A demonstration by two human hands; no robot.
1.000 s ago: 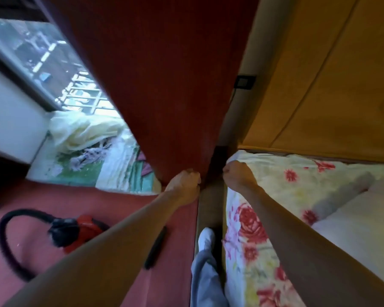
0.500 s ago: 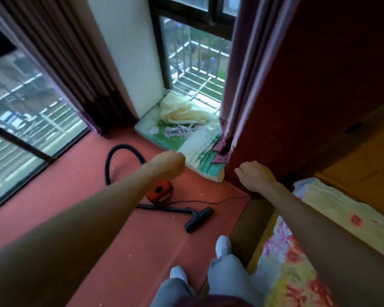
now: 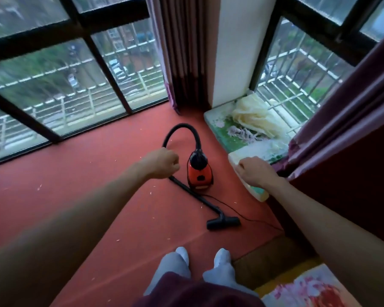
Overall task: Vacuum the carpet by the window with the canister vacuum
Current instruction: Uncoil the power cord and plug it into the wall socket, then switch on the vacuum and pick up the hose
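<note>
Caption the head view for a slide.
Left hand and right hand, both empty, flank the red canister vacuum on the carpet.
</note>
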